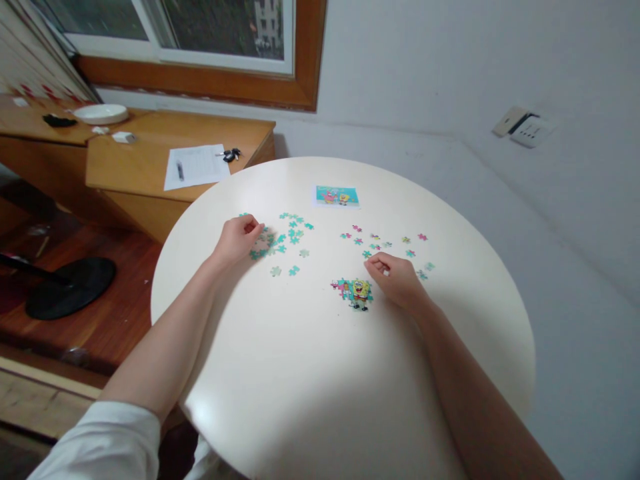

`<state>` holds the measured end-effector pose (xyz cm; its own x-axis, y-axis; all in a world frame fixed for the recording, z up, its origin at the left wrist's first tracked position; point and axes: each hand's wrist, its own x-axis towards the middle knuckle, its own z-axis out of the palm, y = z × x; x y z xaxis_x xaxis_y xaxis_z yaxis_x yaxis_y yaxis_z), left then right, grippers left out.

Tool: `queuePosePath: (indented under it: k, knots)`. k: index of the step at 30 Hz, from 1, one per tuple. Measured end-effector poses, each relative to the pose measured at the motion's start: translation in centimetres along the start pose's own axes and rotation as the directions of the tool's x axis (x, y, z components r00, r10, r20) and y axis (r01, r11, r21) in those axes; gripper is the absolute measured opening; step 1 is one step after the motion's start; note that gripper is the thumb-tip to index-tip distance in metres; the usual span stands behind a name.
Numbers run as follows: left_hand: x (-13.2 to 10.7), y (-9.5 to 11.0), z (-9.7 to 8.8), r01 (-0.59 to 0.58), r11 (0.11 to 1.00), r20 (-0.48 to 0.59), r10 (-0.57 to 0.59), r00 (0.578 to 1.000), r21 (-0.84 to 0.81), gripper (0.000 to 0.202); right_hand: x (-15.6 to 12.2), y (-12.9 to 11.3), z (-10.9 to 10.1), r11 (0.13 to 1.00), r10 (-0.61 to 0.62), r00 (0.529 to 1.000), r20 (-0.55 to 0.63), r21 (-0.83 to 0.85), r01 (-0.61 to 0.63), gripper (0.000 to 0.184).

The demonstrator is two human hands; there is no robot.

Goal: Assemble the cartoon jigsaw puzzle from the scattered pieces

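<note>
While the loose pieces (294, 271) lie spread on the table (295, 373), probably for being easily seen, the joined puzzle part (360, 291) is just beside the right hand (396, 275), the left hand (239, 237) is at the left-side ones, and whether their curled fingers pinch anything, I cannot tell.

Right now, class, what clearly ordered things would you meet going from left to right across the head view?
White dish → left hand → picture card → right hand → wall socket.
</note>
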<state>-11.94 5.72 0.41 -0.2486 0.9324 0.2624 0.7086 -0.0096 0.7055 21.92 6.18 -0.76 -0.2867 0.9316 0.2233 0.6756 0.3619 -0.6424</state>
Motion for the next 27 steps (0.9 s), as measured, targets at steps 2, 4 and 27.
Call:
queuePosePath:
  k: [2, 4, 27]
  knots:
    - [0.0, 0.1, 0.0, 0.001, 1.0, -0.002, -0.001, 1.0, 0.0, 0.021, 0.0, -0.1, 0.0, 1.0, 0.001, 1.0, -0.002, -0.001, -0.001, 0.023]
    - [-0.1, 0.3, 0.0, 0.004, 1.0, -0.011, -0.004, 1.0, 0.001, 0.02, 0.0, -0.2, 0.0, 1.0, 0.004, 1.0, -0.002, -0.006, -0.004, 0.022]
    - [-0.6, 1.2, -0.1, -0.028, 0.994, 0.016, 0.027, 1.0, 0.102, 0.023, -0.1, -0.2, 0.2, 0.998, -0.02, 0.999, -0.041, 0.059, 0.023, 0.018]
